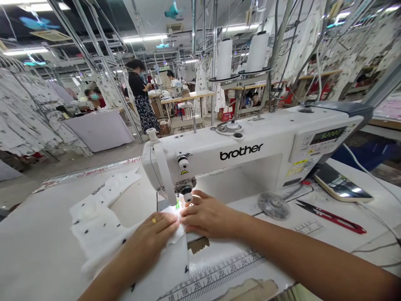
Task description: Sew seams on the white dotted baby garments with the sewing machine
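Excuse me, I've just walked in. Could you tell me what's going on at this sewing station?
A person is pressing white printed fabric flat at the needle end of a Brother sewing machine. Their left hand and right hand rest on the cloth, close together. Red-handled thread snips lie to the right.

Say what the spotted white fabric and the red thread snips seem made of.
The spotted white fabric looks like soft matte cotton, judging by its limp folds, though the fibre can't be confirmed. The red thread snips look like glossy red-coated metal, with dark steel blades.
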Available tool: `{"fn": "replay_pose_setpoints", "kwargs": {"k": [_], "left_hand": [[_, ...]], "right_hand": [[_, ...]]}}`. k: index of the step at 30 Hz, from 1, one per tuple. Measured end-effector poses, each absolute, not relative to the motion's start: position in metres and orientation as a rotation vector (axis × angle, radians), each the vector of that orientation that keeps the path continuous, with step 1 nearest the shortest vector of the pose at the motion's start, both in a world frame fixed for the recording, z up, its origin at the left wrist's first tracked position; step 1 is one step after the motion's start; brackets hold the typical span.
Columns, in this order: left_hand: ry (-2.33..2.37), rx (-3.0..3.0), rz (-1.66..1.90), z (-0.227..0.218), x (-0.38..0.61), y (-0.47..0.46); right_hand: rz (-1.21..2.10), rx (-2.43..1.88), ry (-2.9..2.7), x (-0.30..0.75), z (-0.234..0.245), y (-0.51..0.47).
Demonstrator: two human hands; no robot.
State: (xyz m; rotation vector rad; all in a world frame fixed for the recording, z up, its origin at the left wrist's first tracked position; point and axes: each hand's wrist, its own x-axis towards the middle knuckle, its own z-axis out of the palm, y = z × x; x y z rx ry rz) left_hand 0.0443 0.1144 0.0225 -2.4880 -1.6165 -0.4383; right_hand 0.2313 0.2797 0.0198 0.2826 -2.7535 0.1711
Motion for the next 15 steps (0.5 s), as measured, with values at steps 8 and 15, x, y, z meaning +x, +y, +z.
{"fn": "replay_pose_setpoints", "kwargs": {"k": [8, 15], "left_hand": [[-1.602, -2.449, -0.432, 0.017, 0.033, 0.122], [-1.569, -2.467, -0.360, 0.016, 0.037, 0.116]], "right_hand": [[0.080, 0.154, -2.798, 0.230, 0.024, 0.278], [0.166, 0.227, -2.781, 0.232, 0.024, 0.280]]}}
